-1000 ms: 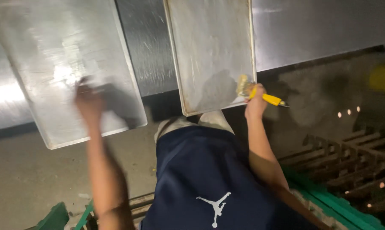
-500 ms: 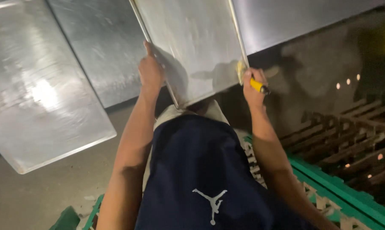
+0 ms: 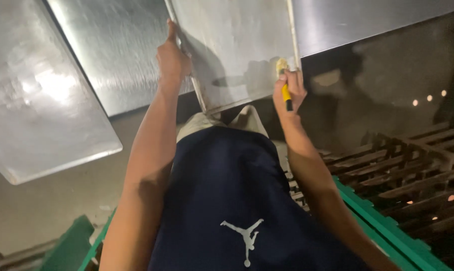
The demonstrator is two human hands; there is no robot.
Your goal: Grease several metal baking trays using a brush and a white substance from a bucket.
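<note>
My left hand (image 3: 173, 59) grips the left rim of a flat metal baking tray (image 3: 237, 45) that lies on a steel table. My right hand (image 3: 288, 92) holds a small brush with a yellow handle (image 3: 285, 93); its pale bristles (image 3: 281, 65) rest on the tray's near right corner. The tray's near edge overhangs the table towards my dark blue shorts.
A second metal tray (image 3: 41, 100) lies at the left, also jutting over the steel table (image 3: 111, 55). Green plastic crates (image 3: 382, 221) stand beside and behind me, with a dark slatted rack (image 3: 412, 165) at the right. The floor (image 3: 41, 211) is pale concrete.
My left hand left the left tray and took hold of the right tray's left rim. My right hand turned the brush so its bristles point onto the tray.
</note>
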